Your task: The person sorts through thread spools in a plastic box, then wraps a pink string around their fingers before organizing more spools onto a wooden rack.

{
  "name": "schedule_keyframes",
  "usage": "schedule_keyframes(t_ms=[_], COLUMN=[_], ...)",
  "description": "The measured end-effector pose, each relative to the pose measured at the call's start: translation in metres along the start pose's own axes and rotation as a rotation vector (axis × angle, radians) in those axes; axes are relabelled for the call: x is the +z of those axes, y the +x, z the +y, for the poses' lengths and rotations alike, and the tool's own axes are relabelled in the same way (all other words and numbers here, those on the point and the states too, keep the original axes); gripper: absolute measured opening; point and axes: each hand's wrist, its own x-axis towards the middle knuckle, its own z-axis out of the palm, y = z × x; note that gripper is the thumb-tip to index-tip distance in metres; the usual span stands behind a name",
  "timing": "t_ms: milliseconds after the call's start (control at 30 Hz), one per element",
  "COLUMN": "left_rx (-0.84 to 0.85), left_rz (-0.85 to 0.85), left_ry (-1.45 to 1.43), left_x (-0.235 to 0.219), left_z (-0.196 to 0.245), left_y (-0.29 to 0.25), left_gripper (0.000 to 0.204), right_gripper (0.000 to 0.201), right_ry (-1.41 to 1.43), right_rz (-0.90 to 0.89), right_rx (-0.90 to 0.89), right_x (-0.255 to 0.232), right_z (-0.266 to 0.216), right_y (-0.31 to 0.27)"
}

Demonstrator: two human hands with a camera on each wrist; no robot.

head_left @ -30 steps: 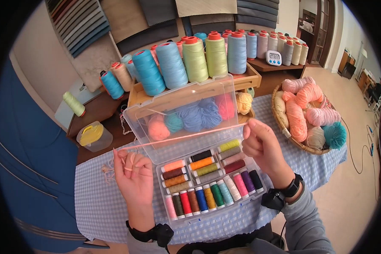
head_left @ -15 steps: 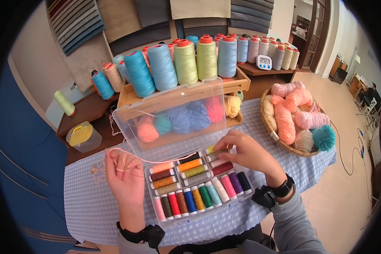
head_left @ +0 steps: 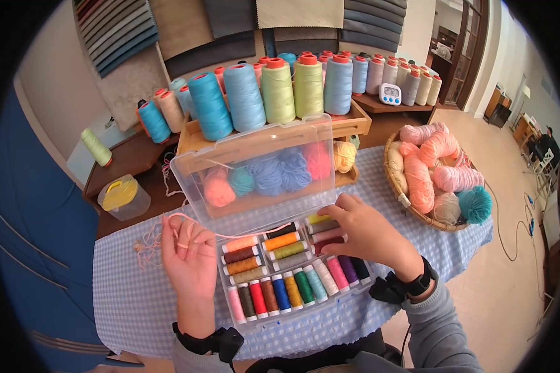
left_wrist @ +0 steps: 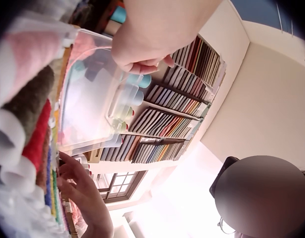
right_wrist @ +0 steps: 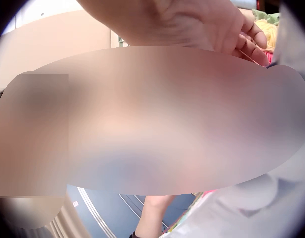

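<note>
Pink yarn [head_left: 242, 235] loops round the curled fingers of my left hand [head_left: 190, 264], raised palm-up left of the thread box. From there the strand sags over the box's upper spools, ending near the black spool [head_left: 281, 230]. My right hand [head_left: 373, 239] reaches over the upper right compartment, fingers spread and bent above the yellow-green spool [head_left: 317, 219], grey spool and dark red spool; its fingertips' contact is hidden. Colored spools [head_left: 280, 293] fill the clear box, whose lid [head_left: 255, 208] stands raised. In the left wrist view, the right hand [left_wrist: 85, 198] is beside the box.
Behind the lid, large thread cones [head_left: 246, 96] stand on a wooden rack [head_left: 354, 127] with yarn balls below. A wicker basket [head_left: 395, 186] of yarn is at right, a yellow-lidded tub [head_left: 126, 198] at left. Loose yarn [head_left: 148, 245] lies on the checked cloth [head_left: 137, 298].
The right hand has come down from holding the yarn taut to the box's upper right spools. The strand, stretched earlier, now hangs slack across the box. The left hand remains raised with yarn round its fingers.
</note>
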Motion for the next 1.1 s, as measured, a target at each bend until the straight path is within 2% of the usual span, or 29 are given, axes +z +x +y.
schedule_keyframes(t_ms=[133,233,433,533,600,633,767,867,967,1100], left_rx=[-0.006,-0.006,-0.006,-0.008,-0.013,-0.021,-0.027,-0.009,-0.009,-0.004], left_rz=[0.03,0.035,0.063,0.061,0.035,0.008,-0.001,0.033,0.038,0.059], left_ry=[0.041,0.042,0.025,0.018,0.011,0.006,0.005,0.025,0.033,0.024], left_x=[0.0,-0.002,-0.003,-0.003,-0.006,-0.007,-0.006,-0.004,-0.005,-0.004], left_z=[0.0,0.0,0.0,0.0,0.001,0.002,0.001,-0.001,-0.001,-0.002], left_y=[0.001,0.002,0.002,0.002,0.002,0.002,0.002,0.002,0.003,0.002], left_gripper=[0.024,0.023,0.022,0.022,0.022,0.023,0.023,0.024,0.023,0.023], right_gripper=[0.05,0.047,0.036,0.032,0.031,0.031,0.037,0.049,0.06,0.063], right_ry=[-0.06,-0.155,-0.004,0.057,0.017,-0.058,-0.297,-0.349,-0.397,-0.4], right_rz=[0.025,-0.033,0.0,0.062,0.189,0.176,0.048,0.127,0.088,0.029], right_rx=[0.003,0.039,-0.006,0.077,0.199,0.24,0.269,0.203,0.163,0.178], right_x=[0.004,0.008,0.009,-0.005,-0.014,-0.018,-0.014,-0.012,-0.019,-0.012], right_z=[0.001,0.005,0.007,0.003,0.009,0.012,0.042,0.04,0.016,-0.035], right_y=[0.002,0.004,0.001,-0.002,-0.003,-0.006,-0.022,-0.029,-0.031,-0.034])
